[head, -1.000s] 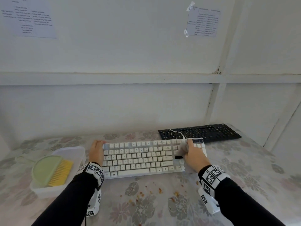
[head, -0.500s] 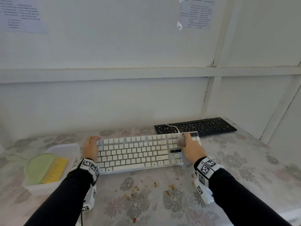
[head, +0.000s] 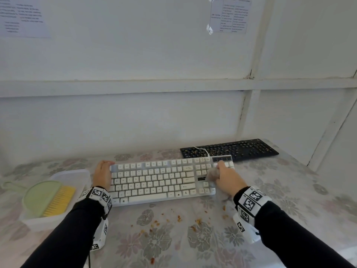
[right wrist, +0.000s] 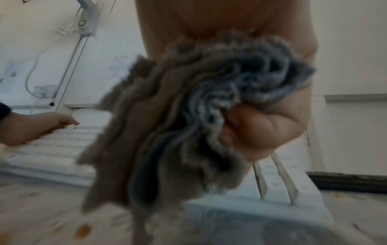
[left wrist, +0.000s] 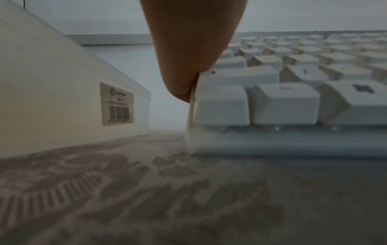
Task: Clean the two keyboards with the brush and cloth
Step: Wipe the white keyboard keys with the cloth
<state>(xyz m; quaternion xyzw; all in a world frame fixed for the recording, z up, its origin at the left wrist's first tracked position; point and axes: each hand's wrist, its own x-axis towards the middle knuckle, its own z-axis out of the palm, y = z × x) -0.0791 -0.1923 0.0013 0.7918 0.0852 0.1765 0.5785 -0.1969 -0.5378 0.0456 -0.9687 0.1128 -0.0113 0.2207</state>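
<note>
Printed sheets taped to the wall carry text too small to read. The white keyboard has letter legends on its keys, blurred. A barcode sticker on the translucent plastic container shows unreadable small print. Black-and-white square marker codes cover the wristbands.

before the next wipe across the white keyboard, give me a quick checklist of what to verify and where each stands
1. Cloth gripped in right hand: ok.
2. Left hand steadying the white keyboard at its left end: ok.
3. Cloth over the keys at the right end: ok.
4. White keyboard free of crumbs: cannot tell.
5. Black keyboard clean: not ok, specks on its keys.
6. Brush parked in the tray: ok.
</note>
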